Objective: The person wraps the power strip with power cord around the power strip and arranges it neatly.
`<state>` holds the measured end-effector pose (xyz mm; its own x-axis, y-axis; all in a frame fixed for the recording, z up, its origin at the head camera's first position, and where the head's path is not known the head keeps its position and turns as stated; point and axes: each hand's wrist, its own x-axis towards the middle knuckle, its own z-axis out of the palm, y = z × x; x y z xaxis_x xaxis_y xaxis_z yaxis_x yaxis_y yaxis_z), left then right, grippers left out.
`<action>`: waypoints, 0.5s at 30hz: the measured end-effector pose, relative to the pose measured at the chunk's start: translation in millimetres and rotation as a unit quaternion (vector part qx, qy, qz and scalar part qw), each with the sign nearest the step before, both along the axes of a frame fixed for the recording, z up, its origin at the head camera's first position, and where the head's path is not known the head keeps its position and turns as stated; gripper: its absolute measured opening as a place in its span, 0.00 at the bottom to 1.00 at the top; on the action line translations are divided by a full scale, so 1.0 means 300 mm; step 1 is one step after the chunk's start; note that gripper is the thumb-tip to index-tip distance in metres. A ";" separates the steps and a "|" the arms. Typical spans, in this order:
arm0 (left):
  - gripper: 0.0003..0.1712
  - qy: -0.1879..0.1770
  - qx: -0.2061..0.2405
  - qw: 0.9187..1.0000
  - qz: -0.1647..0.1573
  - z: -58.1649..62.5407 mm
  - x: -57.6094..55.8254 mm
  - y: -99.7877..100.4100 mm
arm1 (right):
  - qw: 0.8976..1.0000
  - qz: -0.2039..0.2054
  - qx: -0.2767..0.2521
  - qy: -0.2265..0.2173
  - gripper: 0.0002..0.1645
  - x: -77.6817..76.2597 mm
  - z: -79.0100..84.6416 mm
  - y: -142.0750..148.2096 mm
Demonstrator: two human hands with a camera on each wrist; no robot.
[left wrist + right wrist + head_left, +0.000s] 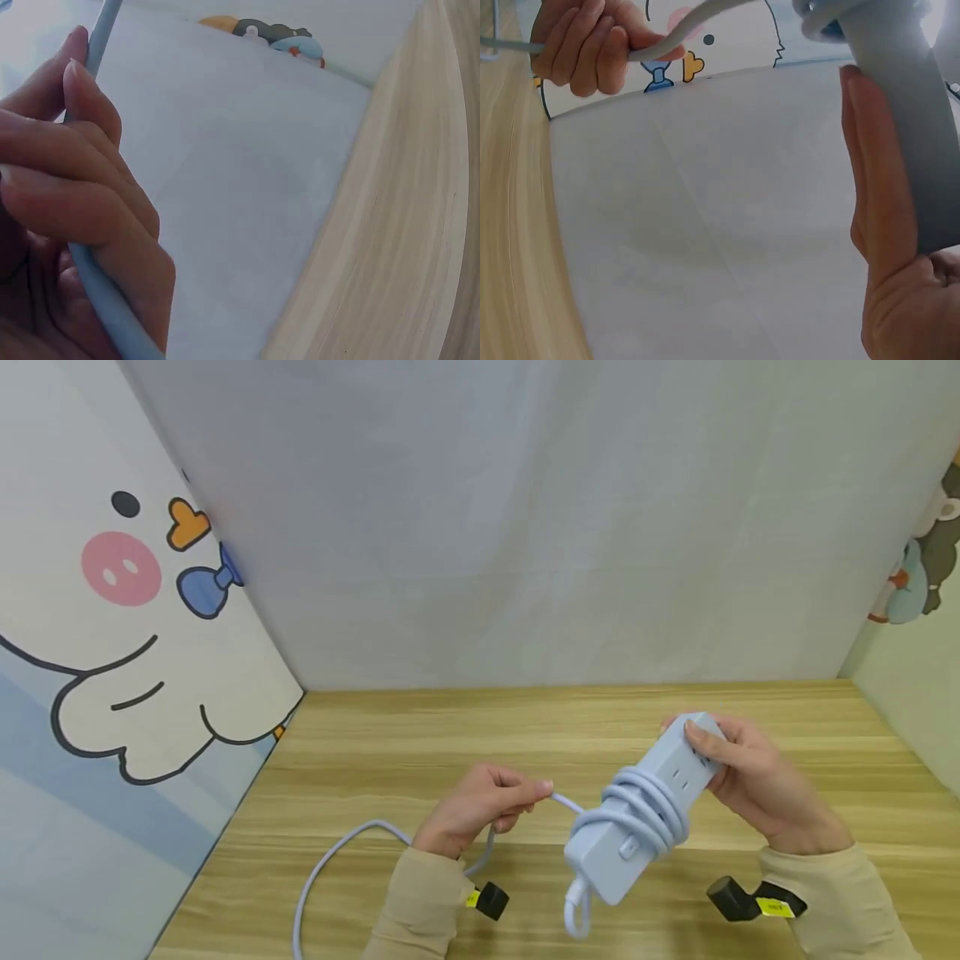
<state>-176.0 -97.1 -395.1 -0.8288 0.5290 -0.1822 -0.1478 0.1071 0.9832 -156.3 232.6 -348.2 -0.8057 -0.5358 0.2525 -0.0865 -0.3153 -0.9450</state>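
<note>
A white power strip [678, 760] is held tilted above the table, gripped at its upper end by my right hand [761, 777], thumb on the socket face. Several loops of its cord [637, 806] wrap around the strip's middle. My left hand [480, 806] pinches the cord a short way left of the strip, with a short stretch running between. In the left wrist view the cord [112, 300] passes through the curled fingers. The right wrist view shows the strip's back [911, 127] against my fingers, and the left hand [592, 49] around the cord.
Loose cord [330, 852] trails from the left hand over the wooden table [360, 735] and out at the bottom edge. A pale back wall [525, 527] rises behind. Side panels with cartoon prints [120, 568] stand left and right.
</note>
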 end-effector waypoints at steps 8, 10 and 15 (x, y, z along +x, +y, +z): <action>0.20 -0.047 -0.001 0.999 0.028 0.042 0.033 -0.019 | 0.973 -0.074 0.215 0.047 0.12 0.079 0.050 -0.047; 0.19 -0.047 0.002 0.998 0.037 0.059 0.045 -0.024 | 0.956 -0.097 0.268 0.072 0.07 0.097 0.061 -0.075; 0.20 -0.031 0.011 0.998 0.052 0.100 0.081 -0.036 | 0.927 -0.146 0.319 0.135 0.06 0.123 0.064 -0.135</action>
<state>-151.7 -107.9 -365.1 -0.8670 0.4450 -0.2242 -0.2180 0.0659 0.9737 -119.4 192.2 -328.9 -0.8942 -0.4134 0.1721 -0.3395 0.3753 -0.8625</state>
